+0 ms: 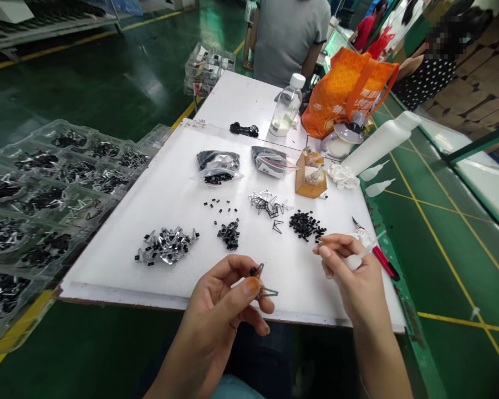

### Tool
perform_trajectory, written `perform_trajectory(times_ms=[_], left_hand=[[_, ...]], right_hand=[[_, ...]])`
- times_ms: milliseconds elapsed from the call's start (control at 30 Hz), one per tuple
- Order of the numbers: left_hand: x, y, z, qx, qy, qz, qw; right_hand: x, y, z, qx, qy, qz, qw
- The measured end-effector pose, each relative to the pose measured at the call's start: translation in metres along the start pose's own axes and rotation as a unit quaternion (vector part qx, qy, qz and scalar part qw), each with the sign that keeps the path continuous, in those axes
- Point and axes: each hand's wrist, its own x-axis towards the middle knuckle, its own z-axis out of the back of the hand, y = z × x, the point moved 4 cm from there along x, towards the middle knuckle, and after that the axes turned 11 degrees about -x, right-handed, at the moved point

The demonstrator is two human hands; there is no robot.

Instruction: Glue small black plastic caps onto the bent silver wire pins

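We are pinching a bent metal clip (264, 292) between the thumb and fingers of our left hand (216, 310), just above the near edge of the board, with a small black piece at its upper end. Our right hand (349, 271) is closed around a white squeeze dropper (355, 261), its nozzle pointing toward the clip. We are risking a dropped clip if our fingertips slip, and a hard squeeze could spill whatever the dropper holds. A careless wrist could also scatter the nearby black pieces (305, 225) or the silver clips (166, 245). Beneath them, we are working over a white foam board (178, 288) that is carrying loose wire clips (268, 203), plastic bags (217, 166) and a small cardboard box (310, 177). Clear plastic trays (45, 188) are sitting to our left, a green floor (453, 277) is stretching away to our right, and a person in a grey shirt (286, 39) is sitting beyond the table.
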Motion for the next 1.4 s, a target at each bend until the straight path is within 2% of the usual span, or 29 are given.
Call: perform_trajectory(times_ms=[67, 133, 233, 300, 633, 833, 1000, 1167, 1400], left_hand=[[0.001, 0.001, 0.0, 0.018, 0.006, -0.002, 1.0], [0.002, 0.001, 0.002, 0.043, -0.007, -0.014, 0.999], [0.002, 0.001, 0.005, 0.082, -0.019, -0.039, 0.996], [0.002, 0.001, 0.004, 0.103, -0.009, -0.056, 0.993], [0.004, 0.004, 0.004, 0.128, 0.007, -0.094, 0.987], [0.003, 0.007, 0.002, 0.141, 0.022, -0.099, 0.985], [0.004, 0.009, 0.0, 0.105, 0.028, -0.07, 0.992], [0.005, 0.009, -0.004, 0.066, 0.037, -0.026, 0.997], [0.004, 0.009, -0.005, 0.053, 0.037, -0.018, 0.998]], right_hand=[[-0.014, 0.006, -0.01, 0.169, 0.024, -0.053, 0.984], [-0.027, 0.015, -0.021, 0.29, 0.066, -0.091, 0.951], [-0.04, 0.028, -0.032, 0.386, 0.122, -0.116, 0.907], [-0.045, 0.033, -0.035, 0.417, 0.134, -0.128, 0.89], [-0.055, 0.038, -0.036, 0.471, 0.13, -0.143, 0.861], [-0.06, 0.04, -0.042, 0.515, 0.162, -0.144, 0.829], [-0.063, 0.043, -0.044, 0.543, 0.159, -0.148, 0.811], [-0.062, 0.042, -0.045, 0.544, 0.132, -0.157, 0.814], [-0.064, 0.038, -0.044, 0.517, 0.12, -0.168, 0.831]])
